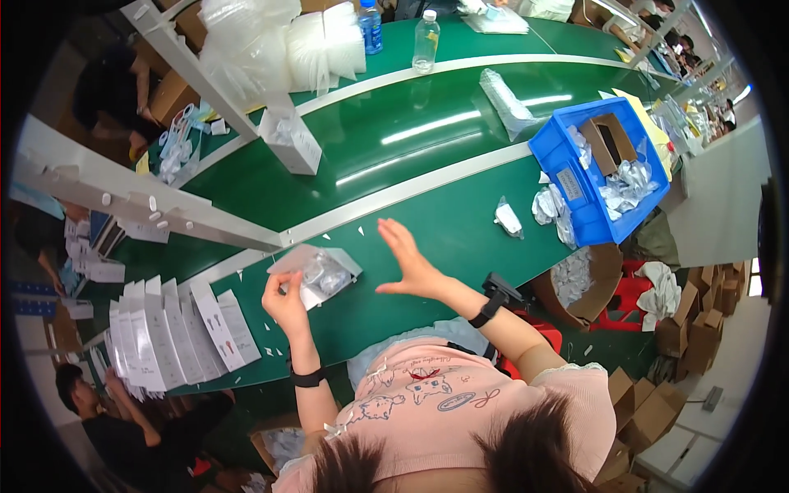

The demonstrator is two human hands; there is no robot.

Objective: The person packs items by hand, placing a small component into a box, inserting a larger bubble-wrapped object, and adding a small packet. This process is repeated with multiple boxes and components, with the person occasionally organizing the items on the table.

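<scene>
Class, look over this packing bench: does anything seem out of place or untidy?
Yes. Small white scraps lie scattered over the green bench, and one bagged item sits alone outside the blue bin, with several more heaped against its side.

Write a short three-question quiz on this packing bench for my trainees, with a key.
1. True or false: the left hand holds the small white box at its open flap.
2. The right hand is: A) gripping a bottle, B) open above the green table, C) inside the blue bin.
3. What stands in a row at the person's left?

Key: 1 true. 2 B. 3 flat white boxes.
</scene>
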